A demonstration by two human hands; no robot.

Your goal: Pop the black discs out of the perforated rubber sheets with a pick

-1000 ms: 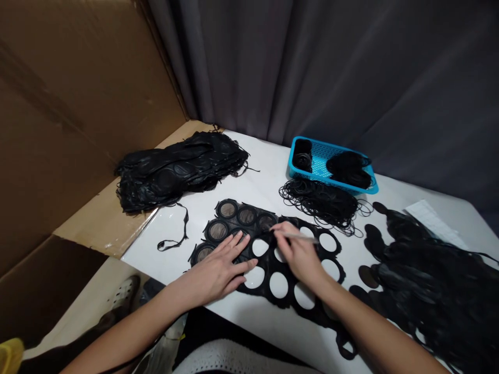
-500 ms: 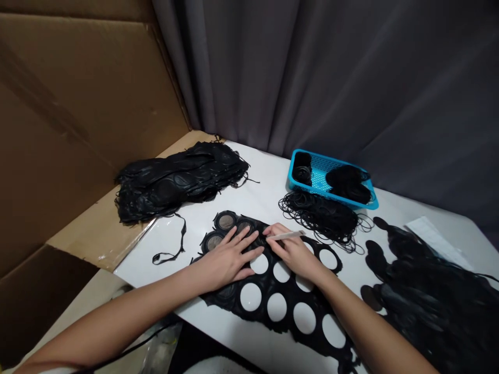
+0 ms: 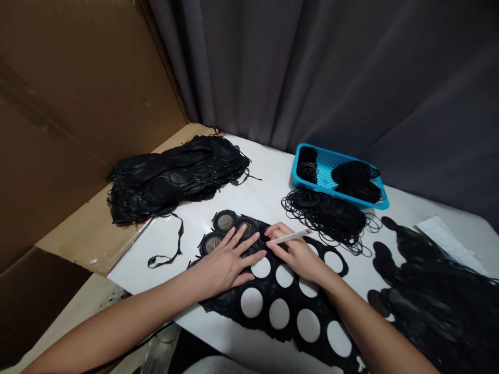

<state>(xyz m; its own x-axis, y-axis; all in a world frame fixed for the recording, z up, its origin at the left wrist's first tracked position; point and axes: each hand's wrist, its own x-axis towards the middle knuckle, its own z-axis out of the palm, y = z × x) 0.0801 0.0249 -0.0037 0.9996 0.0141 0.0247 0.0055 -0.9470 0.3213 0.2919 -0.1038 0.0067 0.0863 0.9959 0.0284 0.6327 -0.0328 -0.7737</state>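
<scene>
A black rubber sheet (image 3: 268, 283) lies on the white table, with rows of round openings showing the tabletop. At its left end, several circles are still filled by dark discs. My left hand (image 3: 230, 262) rests flat on the sheet with fingers spread, partly over the filled circles. Beside it, my right hand (image 3: 290, 254) is closed around slim pale tweezers (image 3: 292, 237), their back end pointing right. The working tip is at the sheet near a ring and is hidden by the fingers.
Behind stands a blue basket (image 3: 331, 189) with black rings; more thin rings (image 3: 327, 215) lie before it. A stack of black sheets (image 3: 175, 176) sits back left, near a cardboard wall (image 3: 78, 93). Black scrap (image 3: 436, 306) and white paper (image 3: 448, 241) are at right. A loose strip (image 3: 179, 234) lies left.
The view has shifted slightly. Both hands stay at nearly the same place on the sheet, and the left fingers are a little more spread. The tweezers are tilted slightly differently.
</scene>
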